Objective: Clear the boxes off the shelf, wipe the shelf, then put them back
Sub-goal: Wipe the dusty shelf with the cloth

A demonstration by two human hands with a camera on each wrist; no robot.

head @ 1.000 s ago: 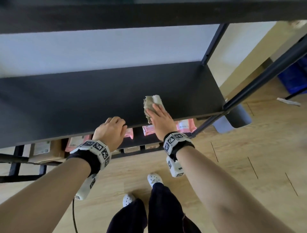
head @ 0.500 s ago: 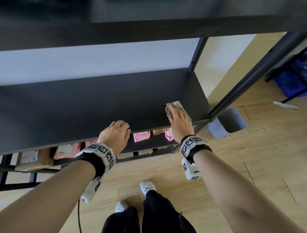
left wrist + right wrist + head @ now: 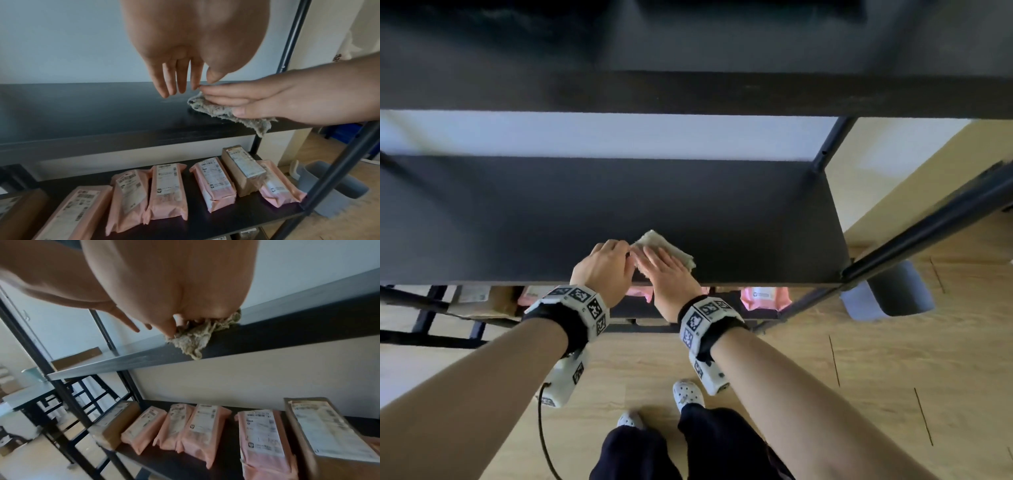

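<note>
Smooth black shelf (image 3: 722, 212); right hand (image 3: 673, 274) flat on shaggy cloth (image 3: 681, 255).

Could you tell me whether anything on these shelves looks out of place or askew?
Only small things: a corner of the cloth droops over the front edge of the shelf, and below, a brown box overlaps a pink parcel.

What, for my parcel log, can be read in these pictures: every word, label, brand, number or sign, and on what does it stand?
No text reads clearly enough to quote.
White labels on the pink parcels: barcodes and small print, too blurred to read in either wrist view.
White label on the brown box: print too blurred to read.
Wrist bands: black-and-white square code patterns, no words.
</note>
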